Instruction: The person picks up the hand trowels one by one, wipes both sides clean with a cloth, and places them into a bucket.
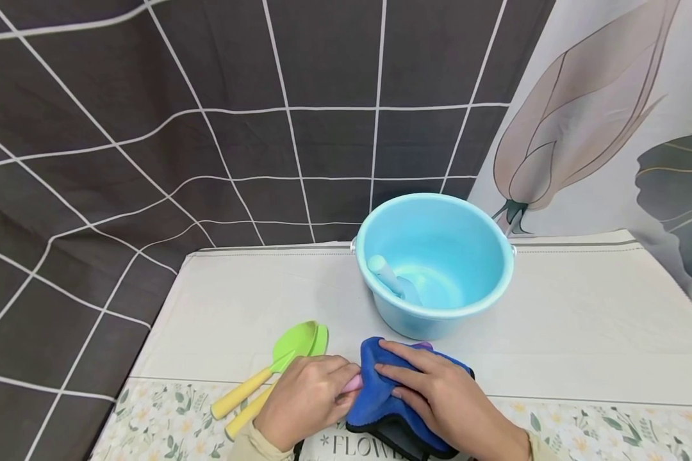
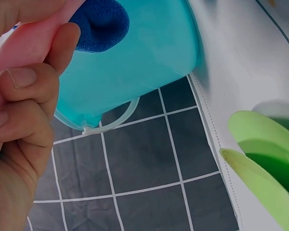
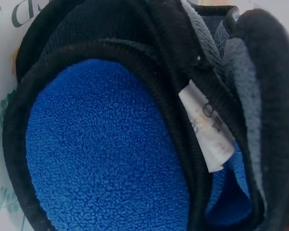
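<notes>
My left hand (image 1: 314,394) grips the pink handle (image 2: 31,41) of a tool, with the fingers curled round it. The tool's other end is mostly under a blue cloth (image 1: 380,400), and a small purple bit shows past the cloth's far edge. My right hand (image 1: 450,397) holds the cloth over the tool, its fingers spread across the top and the thumb hidden. Seen from the right wrist, the cloth (image 3: 108,144) is folded, with black edging, a grey side and a white label. Which kind of tool is covered, I cannot tell.
Behind the hands stands a light blue bucket (image 1: 432,326) with a light blue tool (image 1: 387,276) inside. Two green toy shovels (image 1: 296,342) with yellow handles lie to the left, partly behind the left hand. A dark checked curtain (image 1: 334,141) hangs behind the table (image 1: 254,288).
</notes>
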### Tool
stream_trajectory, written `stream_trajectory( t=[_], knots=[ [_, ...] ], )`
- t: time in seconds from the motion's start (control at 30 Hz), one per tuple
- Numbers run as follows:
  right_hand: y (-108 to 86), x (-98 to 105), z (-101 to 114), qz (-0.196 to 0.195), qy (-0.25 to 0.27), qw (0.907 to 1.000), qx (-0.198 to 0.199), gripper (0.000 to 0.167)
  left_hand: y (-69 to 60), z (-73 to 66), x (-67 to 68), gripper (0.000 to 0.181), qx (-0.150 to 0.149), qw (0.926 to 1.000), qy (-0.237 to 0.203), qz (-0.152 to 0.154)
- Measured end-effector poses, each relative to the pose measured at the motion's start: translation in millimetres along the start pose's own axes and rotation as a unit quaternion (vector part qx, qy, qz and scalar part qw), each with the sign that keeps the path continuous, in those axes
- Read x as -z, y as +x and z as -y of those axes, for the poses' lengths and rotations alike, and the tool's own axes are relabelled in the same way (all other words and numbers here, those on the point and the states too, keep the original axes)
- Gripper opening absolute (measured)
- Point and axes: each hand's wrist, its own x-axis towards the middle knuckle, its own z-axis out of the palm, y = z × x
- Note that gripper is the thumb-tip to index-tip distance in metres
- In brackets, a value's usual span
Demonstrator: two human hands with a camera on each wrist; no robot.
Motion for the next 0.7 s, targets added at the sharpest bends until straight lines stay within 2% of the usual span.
stream_trajectory(
  t=[0.27, 0.7],
  knots=[
    [0.3, 0.7, -2.8, -0.004, -0.006, 0.9999, -0.01, 0.045, 0.9, -0.7, 0.7, 0.008, 0.007, 0.9999, -0.015, -0.006],
    [-0.3, 1.0, -7.4, -0.018, -0.006, 0.9996, -0.02, 0.047, 0.2, 0.1, 4.6, 0.008, -0.002, 0.9996, 0.025, -0.015]
  ],
)
